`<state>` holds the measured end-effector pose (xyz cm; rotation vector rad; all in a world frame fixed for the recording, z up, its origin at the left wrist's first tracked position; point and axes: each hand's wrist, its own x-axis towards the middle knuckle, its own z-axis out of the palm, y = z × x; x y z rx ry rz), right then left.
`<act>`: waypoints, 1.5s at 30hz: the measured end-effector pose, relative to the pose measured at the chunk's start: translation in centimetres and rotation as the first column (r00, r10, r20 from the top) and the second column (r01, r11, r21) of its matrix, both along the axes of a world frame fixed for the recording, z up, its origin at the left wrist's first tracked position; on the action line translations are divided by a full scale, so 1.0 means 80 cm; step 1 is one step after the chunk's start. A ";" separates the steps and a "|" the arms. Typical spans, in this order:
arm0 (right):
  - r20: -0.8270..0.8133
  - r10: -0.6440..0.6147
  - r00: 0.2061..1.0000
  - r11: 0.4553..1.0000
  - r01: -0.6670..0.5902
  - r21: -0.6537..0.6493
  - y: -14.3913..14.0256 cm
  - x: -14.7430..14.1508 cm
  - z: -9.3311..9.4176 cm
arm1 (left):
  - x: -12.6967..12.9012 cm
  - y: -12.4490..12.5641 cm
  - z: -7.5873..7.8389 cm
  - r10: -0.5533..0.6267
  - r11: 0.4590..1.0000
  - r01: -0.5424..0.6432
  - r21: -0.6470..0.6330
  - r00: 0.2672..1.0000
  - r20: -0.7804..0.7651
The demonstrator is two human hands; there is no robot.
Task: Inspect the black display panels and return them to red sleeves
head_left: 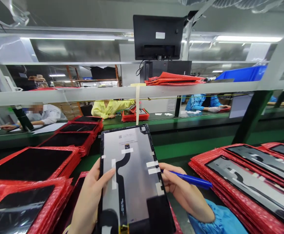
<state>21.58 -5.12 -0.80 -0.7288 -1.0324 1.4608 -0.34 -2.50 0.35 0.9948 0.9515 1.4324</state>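
Note:
A tablet display panel [137, 182] is held up in front of me, its silver back facing me, with a black flex cable and white tape strips on it. My left hand [90, 191] grips its left edge, the thumb lying on a tape strip. At the right edge, my right hand [183, 188] has its fingers closed around a blue pen [193, 179], whose tip end points toward the panel's edge. Whether the right fingers also bear the panel's weight I cannot tell. The panel's lower end runs out of view.
Red bubble-wrap stacks with dark screens [29, 164] stand at left; more stacks with silver-backed panels [244, 182] stand at right. A white shelf rail [95, 93] crosses ahead, under a monitor [158, 37]. Beyond it, people in yellow [104, 109], white and blue sit at a green bench.

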 end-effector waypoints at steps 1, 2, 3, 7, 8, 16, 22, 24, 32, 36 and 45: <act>-0.019 0.013 1.000 1.000 -0.013 0.006 0.000 -0.003 0.002 | -0.002 -0.001 0.000 0.011 1.000 -0.011 -0.015 1.000 0.012; -0.024 0.017 1.000 1.000 -0.017 0.015 0.000 -0.006 0.002 | -0.005 -0.001 0.000 0.024 0.999 -0.024 -0.028 0.999 0.021; -0.014 0.016 1.000 1.000 -0.015 0.026 0.001 -0.007 0.001 | -0.007 -0.001 -0.001 0.034 0.999 -0.033 -0.040 0.999 0.027; 0.157 -0.073 0.985 0.994 0.059 0.092 0.009 -0.009 -0.010 | -0.018 0.003 -0.009 0.117 0.992 -0.115 -0.053 0.993 0.035; 0.208 -0.117 0.971 0.989 0.095 0.115 0.011 -0.009 -0.014 | -0.020 0.004 -0.012 0.127 0.991 -0.125 -0.049 0.991 0.033; 0.527 -0.356 0.772 0.930 0.237 0.282 0.018 -0.023 -0.015 | -0.023 0.004 -0.029 0.119 0.992 -0.122 -0.017 0.989 -0.091; 0.587 -0.297 0.753 0.947 0.157 0.279 0.018 -0.017 -0.011 | -0.021 0.005 -0.027 0.123 0.992 -0.122 0.007 0.990 -0.063; 0.521 -0.308 0.796 0.946 0.198 0.257 0.016 -0.011 -0.016 | -0.021 0.007 -0.024 0.121 0.993 -0.121 0.002 0.992 -0.035; 0.246 -0.249 0.937 0.969 0.241 0.060 0.023 -0.008 -0.035 | -0.023 0.003 -0.018 0.049 0.997 -0.048 0.054 0.999 -0.016; 0.154 -0.203 0.967 0.977 0.191 0.090 0.036 -0.010 -0.034 | -0.028 0.003 -0.029 0.225 0.951 -0.139 0.278 0.924 -0.310; -0.109 0.119 0.987 0.993 -0.120 -0.006 0.034 -0.011 -0.028 | -0.008 0.017 -0.037 0.368 0.458 0.515 0.725 0.633 -0.682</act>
